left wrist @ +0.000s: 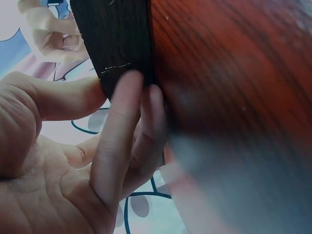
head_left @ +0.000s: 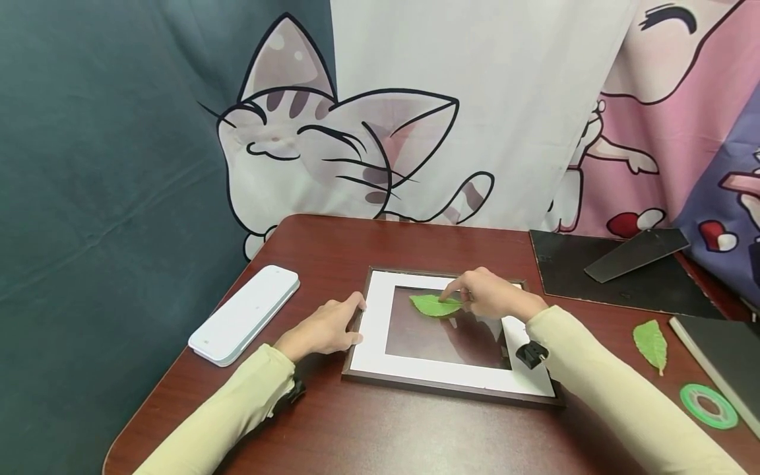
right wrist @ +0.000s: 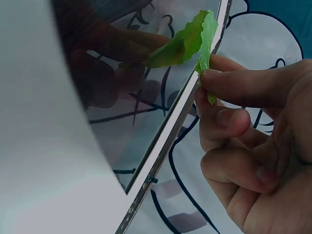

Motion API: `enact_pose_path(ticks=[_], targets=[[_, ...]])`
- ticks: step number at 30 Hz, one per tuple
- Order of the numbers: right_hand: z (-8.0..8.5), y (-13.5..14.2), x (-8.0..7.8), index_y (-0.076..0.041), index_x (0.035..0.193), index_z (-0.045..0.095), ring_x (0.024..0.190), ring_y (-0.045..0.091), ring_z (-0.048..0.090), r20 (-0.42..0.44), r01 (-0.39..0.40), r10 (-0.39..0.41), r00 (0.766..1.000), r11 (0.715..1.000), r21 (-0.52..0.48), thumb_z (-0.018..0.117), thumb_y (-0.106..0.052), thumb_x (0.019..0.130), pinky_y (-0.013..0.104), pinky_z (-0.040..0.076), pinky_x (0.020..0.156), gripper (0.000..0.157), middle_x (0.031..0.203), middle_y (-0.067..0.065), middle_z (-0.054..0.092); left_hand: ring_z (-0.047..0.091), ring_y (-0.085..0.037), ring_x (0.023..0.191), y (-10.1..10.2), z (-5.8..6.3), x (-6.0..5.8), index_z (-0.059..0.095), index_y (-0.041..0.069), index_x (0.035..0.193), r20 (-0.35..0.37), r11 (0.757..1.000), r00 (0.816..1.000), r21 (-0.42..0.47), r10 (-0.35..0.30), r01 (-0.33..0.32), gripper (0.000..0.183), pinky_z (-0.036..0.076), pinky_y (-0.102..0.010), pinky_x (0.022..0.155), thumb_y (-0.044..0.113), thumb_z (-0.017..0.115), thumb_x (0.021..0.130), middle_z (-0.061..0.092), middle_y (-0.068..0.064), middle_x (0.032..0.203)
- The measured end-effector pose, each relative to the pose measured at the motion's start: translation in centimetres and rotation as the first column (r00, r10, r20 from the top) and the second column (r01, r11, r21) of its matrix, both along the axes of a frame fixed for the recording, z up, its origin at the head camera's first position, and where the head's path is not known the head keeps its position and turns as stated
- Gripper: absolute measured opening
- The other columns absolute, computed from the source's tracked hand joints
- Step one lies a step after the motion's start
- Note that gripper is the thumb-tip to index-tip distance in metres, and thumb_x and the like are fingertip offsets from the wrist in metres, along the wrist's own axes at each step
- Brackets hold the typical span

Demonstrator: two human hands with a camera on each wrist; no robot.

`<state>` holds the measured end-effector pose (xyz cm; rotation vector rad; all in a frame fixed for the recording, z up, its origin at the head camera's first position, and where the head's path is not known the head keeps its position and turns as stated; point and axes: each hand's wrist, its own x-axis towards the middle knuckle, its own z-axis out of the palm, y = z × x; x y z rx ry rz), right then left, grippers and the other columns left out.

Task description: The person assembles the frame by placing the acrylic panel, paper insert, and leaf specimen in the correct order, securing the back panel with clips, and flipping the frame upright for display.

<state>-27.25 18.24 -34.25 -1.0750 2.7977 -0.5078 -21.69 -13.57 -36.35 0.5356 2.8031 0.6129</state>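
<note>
A picture frame (head_left: pixel 451 390) with a dark edge and a white mat lies flat on the table, a dark glossy pane (head_left: pixel 415 336) inside the mat. With my left hand (head_left: pixel 323 326) I touch the frame's left side; in the left wrist view the fingertips (left wrist: pixel 127 85) rest against its dark outer edge (left wrist: pixel 114 39). My right hand (head_left: pixel 489 295) pinches a green leaf (head_left: pixel 436 305) by its stalk end between thumb and finger. Held over the pane, the leaf (right wrist: pixel 208 39) shows a reflection below it in the right wrist view.
Left of the frame stands a long white case (head_left: pixel 246 313). At the right lie a second green leaf (head_left: pixel 650 344), a green tape roll (head_left: pixel 689 399) and a dark book-like item (head_left: pixel 727 356). A black backing board (head_left: pixel 564 264) with a stand flap (head_left: pixel 638 254) is behind them.
</note>
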Motion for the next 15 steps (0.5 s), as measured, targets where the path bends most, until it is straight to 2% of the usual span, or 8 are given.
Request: enact_pose_path(ticks=[9, 15], targets=[[0.1, -1.4, -0.3, -0.017, 0.108, 0.078, 0.059, 0.007, 0.044, 0.019, 0.025, -0.025, 0.999, 0.999, 0.023, 0.061, 0.015, 0.078, 0.025, 0.042, 0.064, 0.047, 0.056, -0.004, 0.052, 0.051, -0.018, 0.066, 0.0, 0.0, 0.0, 0.047, 0.011, 0.125, 0.003, 1.000, 1.000, -0.006, 0.001, -0.001, 0.046, 0.040, -0.028, 0.059, 0.011, 0.074, 0.088, 0.053, -0.006, 0.073], [0.2, -1.9, -0.5, -0.017, 0.109, 0.078, 0.059, 0.008, 0.045, 0.027, 0.033, -0.034, 0.999, 0.999, 0.028, 0.061, 0.014, 0.079, 0.024, 0.042, 0.062, 0.047, 0.057, -0.003, 0.053, 0.050, -0.015, 0.065, -0.1, 0.0, 0.0, 0.048, 0.011, 0.124, 0.004, 1.000, 1.000, 0.011, -0.004, 0.004, 0.044, 0.039, -0.026, 0.058, 0.011, 0.074, 0.089, 0.053, -0.004, 0.073]])
